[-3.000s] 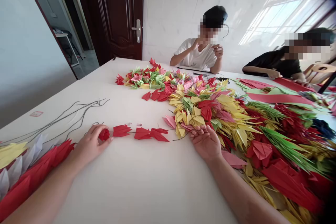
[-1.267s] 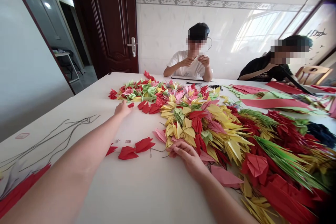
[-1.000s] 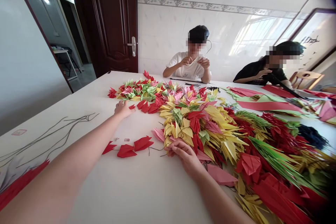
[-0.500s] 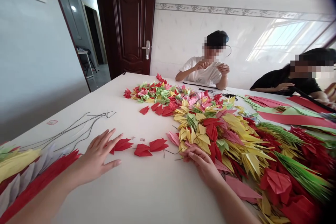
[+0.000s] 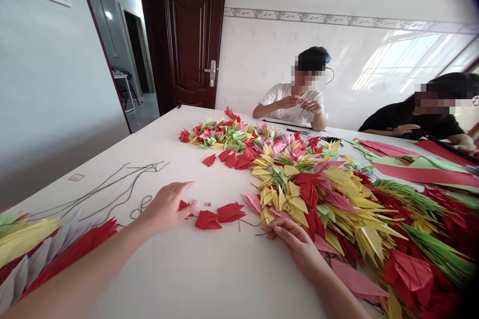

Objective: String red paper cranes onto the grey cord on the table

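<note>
My left hand lies on the white table with fingers stretched over the leftmost red folded paper piece of a short strung row. Two more red folded pieces sit on the same thin wire, which runs right to my right hand. That hand rests palm down at the near edge of a big pile of red, yellow, green and pink folded pieces, its fingers pressed together on the wire's end.
Loose grey wires lie at the left. A strung row of red, white and yellow pieces crosses the near left corner. Two other people sit at the far side beside red and green paper strips.
My left hand reached out to the far loose red pieces, came back and now covers the left end of the strung row. My right hand stayed at the pile's edge.
</note>
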Demonstrator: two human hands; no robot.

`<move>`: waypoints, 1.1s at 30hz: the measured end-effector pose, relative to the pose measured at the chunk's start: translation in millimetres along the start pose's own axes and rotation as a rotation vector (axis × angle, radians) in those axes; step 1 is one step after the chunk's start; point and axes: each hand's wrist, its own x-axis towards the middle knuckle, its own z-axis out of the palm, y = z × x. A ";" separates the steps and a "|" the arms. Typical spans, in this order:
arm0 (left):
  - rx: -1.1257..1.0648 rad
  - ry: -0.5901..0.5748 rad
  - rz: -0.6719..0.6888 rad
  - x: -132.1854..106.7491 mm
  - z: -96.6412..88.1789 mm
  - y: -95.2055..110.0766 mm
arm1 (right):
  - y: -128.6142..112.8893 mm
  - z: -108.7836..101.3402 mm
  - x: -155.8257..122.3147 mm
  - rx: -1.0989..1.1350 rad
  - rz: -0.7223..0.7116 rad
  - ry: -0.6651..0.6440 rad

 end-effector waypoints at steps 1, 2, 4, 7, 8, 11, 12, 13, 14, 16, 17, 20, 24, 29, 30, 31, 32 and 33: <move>-0.022 -0.081 0.009 20.6 -0.3 9.6 | -0.2 0.0 0.2 0.002 -0.001 -0.001; -0.024 -0.102 -0.021 42.9 2.0 19.5 | -0.5 0.0 0.5 0.005 -0.002 -0.002; -0.006 -0.077 -0.099 88.0 15.1 37.5 | -1.5 0.2 1.0 0.001 -0.007 -0.012; -0.014 -0.067 -0.185 142.1 49.9 52.9 | -3.5 0.4 1.4 -0.009 -0.010 -0.037; -0.020 -0.060 -0.220 154.5 62.2 54.5 | -4.1 0.5 1.5 -0.005 -0.010 -0.042; -0.034 -0.034 -0.301 176.4 89.7 51.8 | -4.9 0.6 2.1 0.023 -0.009 -0.043; -0.039 -0.033 -0.312 179.6 94.3 49.4 | -5.0 0.6 2.3 0.032 -0.008 -0.041; -0.045 -0.036 -0.316 181.3 96.7 46.6 | -5.1 0.7 2.5 0.041 -0.006 -0.037; -0.052 -0.042 -0.317 181.8 96.9 43.6 | -5.2 0.7 2.7 0.049 -0.002 -0.035; -0.062 -0.049 -0.315 180.8 92.6 37.4 | -5.5 0.6 2.8 0.068 0.007 -0.028; -0.064 -0.047 -0.320 179.7 88.7 34.2 | -5.6 0.5 2.7 0.076 0.010 -0.027; -0.064 -0.030 -0.346 176.2 73.9 25.5 | -5.7 0.1 2.5 0.087 0.008 -0.033; -0.040 -0.048 -0.291 170.2 55.1 20.2 | -5.5 0.4 2.6 0.063 -0.002 -0.035; 0.051 -0.021 -0.132 157.4 52.6 35.7 | -5.3 1.2 2.5 0.046 -0.016 -0.050; 0.062 -0.014 -0.076 155.4 56.3 41.3 | -5.6 1.2 2.2 0.047 -0.016 -0.052; 0.072 -0.019 -0.018 153.9 60.9 46.9 | -5.9 1.3 1.9 0.047 -0.013 -0.051; 0.084 -0.034 0.036 153.1 66.2 52.0 | -6.5 1.4 1.5 0.047 -0.007 -0.048; 0.098 -0.052 0.070 152.8 71.5 56.2 | -7.2 1.5 1.2 0.048 -0.001 -0.045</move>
